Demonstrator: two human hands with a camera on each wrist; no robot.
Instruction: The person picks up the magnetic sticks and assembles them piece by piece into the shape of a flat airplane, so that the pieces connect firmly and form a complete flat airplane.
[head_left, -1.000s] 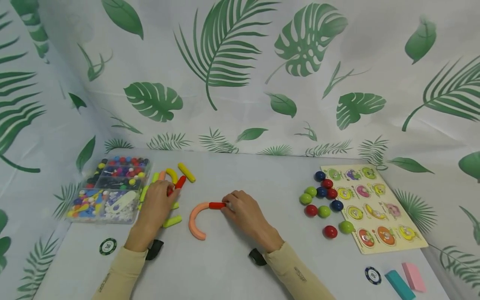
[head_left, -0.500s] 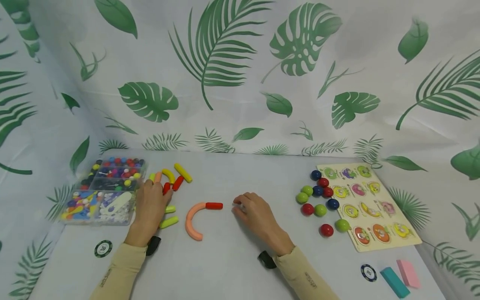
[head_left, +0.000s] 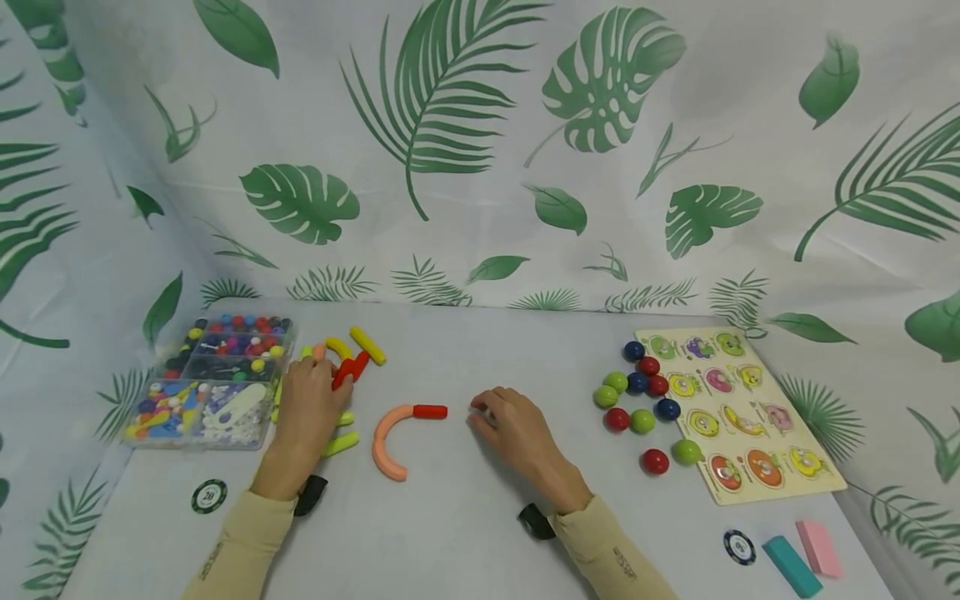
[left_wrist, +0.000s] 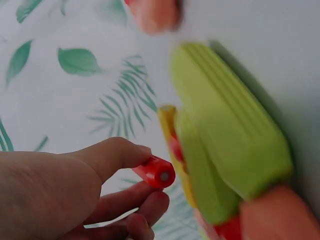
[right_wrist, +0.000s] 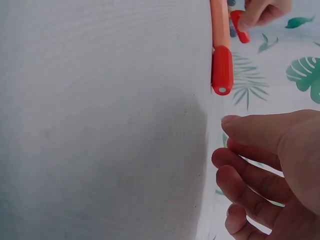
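Note:
My left hand (head_left: 303, 408) pinches a short red stick (left_wrist: 159, 172) between thumb and fingers, raised above the pile of sticks at the left. Another red stick (head_left: 362, 363) lies just beyond it. Around this hand are yellow-green sticks (head_left: 342, 443), partly hidden beneath it, and a curved yellow piece (head_left: 337, 347). At mid-table a peach arc (head_left: 380, 442) lies with a red stick (head_left: 431, 412) against its upper end. Right of that red stick, my right hand (head_left: 517, 429) hovers with loosely bent fingers, holding nothing and apart from the stick.
A clear compartment box (head_left: 262, 437) of beads stands at the left, near a poker chip (head_left: 209, 497). On the right are red, green and blue balls (head_left: 642, 421), a fruit picture board (head_left: 795, 492), another chip (head_left: 740, 547), a teal block (head_left: 792, 566) and a pink block (head_left: 819, 548).
My right hand has let go of the red stick at the arc and drawn back to the right. My left hand shifted within the pile and now has a red stick between its fingers.

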